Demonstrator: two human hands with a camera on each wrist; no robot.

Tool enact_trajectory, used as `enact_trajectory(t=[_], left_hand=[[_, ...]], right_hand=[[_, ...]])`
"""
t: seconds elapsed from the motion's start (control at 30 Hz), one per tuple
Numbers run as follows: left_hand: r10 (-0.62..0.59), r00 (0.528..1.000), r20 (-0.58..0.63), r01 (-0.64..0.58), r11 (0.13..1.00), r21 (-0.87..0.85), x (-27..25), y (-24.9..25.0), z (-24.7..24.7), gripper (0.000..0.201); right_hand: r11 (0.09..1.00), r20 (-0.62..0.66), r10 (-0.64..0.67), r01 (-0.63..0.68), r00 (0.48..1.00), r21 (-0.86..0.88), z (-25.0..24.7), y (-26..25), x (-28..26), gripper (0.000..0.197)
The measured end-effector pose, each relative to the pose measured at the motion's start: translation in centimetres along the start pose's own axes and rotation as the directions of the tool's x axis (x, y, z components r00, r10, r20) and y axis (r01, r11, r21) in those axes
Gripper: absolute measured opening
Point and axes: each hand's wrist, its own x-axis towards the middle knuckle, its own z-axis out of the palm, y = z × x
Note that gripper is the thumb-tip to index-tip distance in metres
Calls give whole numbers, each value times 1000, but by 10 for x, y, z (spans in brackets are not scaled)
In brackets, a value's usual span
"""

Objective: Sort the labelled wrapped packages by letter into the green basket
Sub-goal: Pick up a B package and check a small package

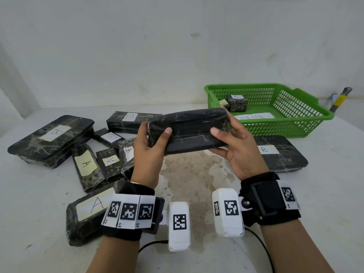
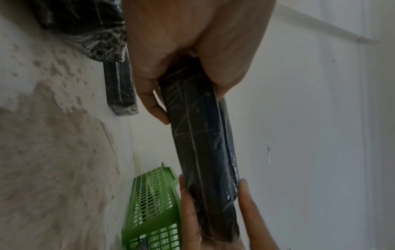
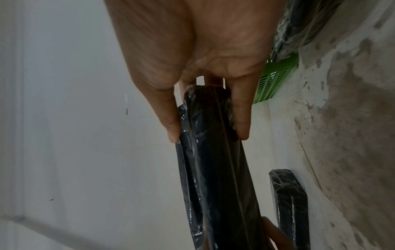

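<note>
**Package held up between both hands, its letter not yet visible**

The person holds one long black wrapped package (image 1: 187, 131) in the air above the worktop (image 1: 197, 174), between the pile on the left and the green basket (image 1: 307, 123) on the far right. The left hand (image 1: 146, 154) grips the left end, with the thumb on the near face and the fingers (image 2: 156, 108) curled behind it. The right hand (image 1: 238, 152) holds the right end in the same way — thumb in front, fingers (image 3: 240, 118) wrapped around the end. No label shows on the side that faces the head camera, and the wrist views show only dark film, so I cannot tell which letter this package has.

My judgement is that the step in hand is the check of the letter. The basket already holds a small package marked A (image 1: 237, 102) in its far left corner, beside a smaller one, and a white paper strip (image 1: 254, 116) lies on the bottom.

The next move calls for a turn of the package until the label faces up. After that it must go over the near basket wall, or back on the worktop — this depends on the letter. Packages marked A (image 1: 85, 164) and B (image 1: 54, 133) lie unsorted on the left, and one marked B (image 1: 275, 152) lies just in front of the basket.
</note>
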Motion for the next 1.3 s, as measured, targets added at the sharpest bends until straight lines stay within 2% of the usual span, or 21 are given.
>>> enact_trajectory(t=[0.03, 0.07, 0.2, 0.3, 0.37, 0.43, 0.5, 0.57, 0.67, 0.77, 0.87, 0.93, 0.97, 1.03, 1.07, 1.17, 1.23, 1.3], left_hand=[[-8, 1000, -4, 8, 1000, -5, -1, 0, 0, 66], [-8, 1000, 0, 8, 1000, -12, 0, -1, -1, 76], [-9, 999, 31, 8, 1000, 27, -2, -4, 0, 75], [47, 996, 74, -51, 997, 49, -1, -3, 0, 38], [54, 995, 84, -58, 998, 40, 1, -3, -1, 29], [41, 996, 79, -43, 999, 23, 2, -4, -3, 20], [19, 997, 73, -21, 999, 28, 2, -5, -2, 17], [11, 997, 75, -14, 999, 32, 0, -4, -1, 29], [-12, 994, 106, 10, 1000, 20, -1, -3, 1, 20], [-6, 995, 95, 3, 1000, 24, 0, -2, 0, 12], [3, 996, 85, -7, 999, 45, 0, -3, 1, 6], [-3, 997, 80, 0, 999, 40, -1, -2, 1, 10], [-16, 997, 74, 13, 999, 35, -1, -3, 1, 22], [-54, 996, 72, 52, 998, 41, -3, 1, 3, 67], [-67, 995, 78, 65, 997, 38, -2, 1, 3, 76], [-50, 998, 43, 48, 998, 46, -1, 1, 3, 44], [-49, 998, 44, 46, 998, 51, -2, 1, 3, 59], [-48, 997, 53, 45, 997, 59, -1, 0, 3, 59]], right_hand=[[1000, -12, -1, 1, 1000, -6, 1, 0, 0, 65], [1000, -28, -6, 6, 1000, -10, 1, 1, 0, 61], [1000, -60, -8, 10, 998, 20, -3, 1, 2, 53], [1000, -21, -27, 27, 999, 3, -4, 0, 2, 54], [999, -1, -35, 35, 999, -13, -2, 0, 1, 53], [999, -16, -44, 43, 999, -33, -1, 1, 1, 43], [995, -59, -68, 63, 996, -78, 0, 2, 2, 27], [993, -98, -71, 61, 993, -105, 0, 4, 3, 19], [994, -97, -58, 48, 994, -97, -2, 3, 3, 17], [997, -73, -32, 26, 997, -78, 0, 2, 3, 7], [996, -116, -59, 51, 992, -76, 4, 2, 3, 13], [992, -140, -97, 83, 985, -98, 6, 2, 2, 20], [992, -145, -97, 83, 985, -100, 6, 2, 1, 21], [994, -156, -78, 64, 985, -90, 5, 1, 1, 17], [995, -153, -68, 56, 986, -78, 3, 1, 2, 15], [997, -96, -31, 24, 995, -73, 5, 1, 1, 18], [992, -102, -45, 33, 994, -119, 7, 3, 1, 20], [988, -144, -83, 63, 986, -139, 6, 5, 0, 17]])
